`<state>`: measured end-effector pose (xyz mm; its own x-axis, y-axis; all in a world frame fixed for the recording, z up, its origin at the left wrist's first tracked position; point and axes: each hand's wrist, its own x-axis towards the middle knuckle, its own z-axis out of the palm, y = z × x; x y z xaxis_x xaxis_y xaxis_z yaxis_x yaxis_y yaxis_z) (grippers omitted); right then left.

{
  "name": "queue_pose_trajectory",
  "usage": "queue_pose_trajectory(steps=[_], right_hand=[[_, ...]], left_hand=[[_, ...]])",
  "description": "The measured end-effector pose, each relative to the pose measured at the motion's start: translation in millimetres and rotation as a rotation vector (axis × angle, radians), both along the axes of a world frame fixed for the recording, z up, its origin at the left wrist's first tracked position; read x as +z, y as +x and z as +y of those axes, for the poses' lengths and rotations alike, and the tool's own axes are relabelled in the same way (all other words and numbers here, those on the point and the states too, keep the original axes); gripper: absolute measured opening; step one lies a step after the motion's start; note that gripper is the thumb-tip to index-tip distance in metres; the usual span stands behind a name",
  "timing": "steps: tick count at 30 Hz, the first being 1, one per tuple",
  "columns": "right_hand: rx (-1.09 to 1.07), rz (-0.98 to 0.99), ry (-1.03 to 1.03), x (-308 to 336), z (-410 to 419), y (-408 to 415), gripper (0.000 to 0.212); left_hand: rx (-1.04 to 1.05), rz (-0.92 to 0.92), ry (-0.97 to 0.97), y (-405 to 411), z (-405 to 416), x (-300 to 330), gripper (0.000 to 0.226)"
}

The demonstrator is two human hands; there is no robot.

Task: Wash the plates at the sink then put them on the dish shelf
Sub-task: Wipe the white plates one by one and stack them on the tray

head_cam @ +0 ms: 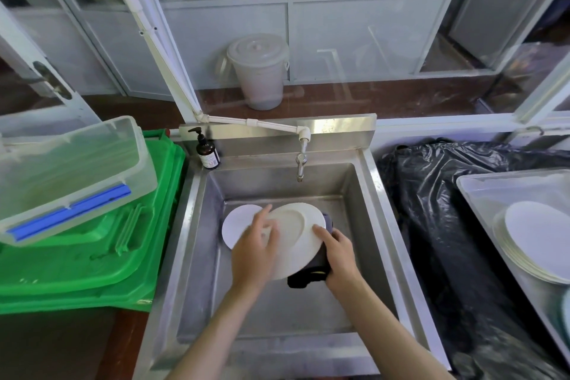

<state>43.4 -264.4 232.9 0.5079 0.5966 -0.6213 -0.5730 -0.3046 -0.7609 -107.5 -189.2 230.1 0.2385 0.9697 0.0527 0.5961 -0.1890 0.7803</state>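
Note:
Over the steel sink (pixel 379 225) I hold a white oval plate (pixel 296 234), tilted. My right hand (pixel 337 256) grips its right edge together with a dark cloth (pixel 311 274) that shows under the plate. My left hand (pixel 256 250) lies on the plate's left part with fingers spread; it is blurred. A second white plate (pixel 236 225) lies in the basin to the left, partly covered by my left hand. At the far right a stack of white plates (pixel 536 237) sits in a clear tray (pixel 481 191).
A tap (pixel 300 163) hangs over the basin's back, no water visible. A brown soap pump bottle (pixel 208 151) stands on the sink's back left corner. Green bins (pixel 92 256) with a clear lidded box (pixel 71 170) on top stand left. Black plastic bags (pixel 441 225) fill the right side.

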Motion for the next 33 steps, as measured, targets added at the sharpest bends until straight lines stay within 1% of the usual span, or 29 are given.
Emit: queue_pose_trajectory(steps=[1, 2, 3, 4, 5, 6, 7, 8, 10, 14, 15, 17, 20, 23, 25, 26, 28, 29, 31, 33], right_hand=[[-0.001, 0.008, 0.015, -1, -5, 2, 0.04], [0.004, 0.028, 0.035, -3, -9, 4, 0.038], [0.011, 0.053, 0.06, -3, -13, 6, 0.035], [0.023, 0.068, 0.084, -2, -16, 8, 0.035], [0.043, 0.069, 0.101, 0, -19, 9, 0.035], [0.069, 0.054, 0.107, 0, -21, 11, 0.035], [0.102, 0.023, 0.102, 1, -22, 12, 0.036], [0.133, -0.02, 0.087, 1, -24, 14, 0.037], [0.185, -0.146, 0.023, -1, -27, 18, 0.039], [0.314, -0.608, -0.197, -6, -31, 30, 0.04], [0.3, -0.662, -0.225, -6, -31, 34, 0.037], [0.237, -0.683, -0.215, -2, -29, 40, 0.031], [0.138, -0.701, -0.059, 18, -20, 37, 0.025], [0.132, -0.762, 0.18, 47, -6, 17, 0.02], [0.201, -0.846, 0.319, 59, 4, 2, 0.024], [0.232, -0.925, 0.357, 61, 8, -3, 0.029], [0.227, -1.078, 0.357, 57, 13, -5, 0.035], [0.187, -1.096, 0.33, 53, 14, -1, 0.034], [0.071, -1.002, 0.274, 49, 14, 9, 0.032], [0.024, -0.925, 0.26, 46, 13, 12, 0.033]], left_hand=[[0.051, -0.007, 0.017, -4, 11, -2, 0.046], [0.102, -0.056, -0.017, -8, 22, -5, 0.051], [0.139, -0.136, -0.151, -11, 29, -3, 0.057], [0.158, -0.238, -0.34, -13, 35, 1, 0.06], [0.158, -0.321, -0.527, -16, 39, 3, 0.061], [0.131, -0.394, -0.667, -18, 42, 4, 0.064], [0.113, -0.421, -0.747, -22, 43, 5, 0.07], [0.097, -0.44, -0.773, -26, 43, 5, 0.074], [0.09, -0.459, -0.75, -31, 43, 6, 0.076], [0.073, -0.514, -0.596, -34, 42, 22, 0.062], [0.05, -0.482, -0.54, -34, 43, 26, 0.06], [-0.025, -0.353, -0.41, -32, 43, 35, 0.053], [-0.16, -0.119, -0.232, -22, 37, 46, 0.038], [-0.247, -0.031, -0.163, -6, 22, 58, 0.03], [-0.329, 0.018, -0.135, 3, 10, 60, 0.032], [-0.367, 0.044, -0.137, 7, 5, 61, 0.035], [-0.402, 0.066, -0.14, 10, -3, 62, 0.035], [-0.402, 0.064, -0.127, 9, -5, 64, 0.033], [-0.412, 0.072, -0.069, 6, -9, 66, 0.035], [-0.433, 0.104, -0.019, 5, -12, 69, 0.036]])
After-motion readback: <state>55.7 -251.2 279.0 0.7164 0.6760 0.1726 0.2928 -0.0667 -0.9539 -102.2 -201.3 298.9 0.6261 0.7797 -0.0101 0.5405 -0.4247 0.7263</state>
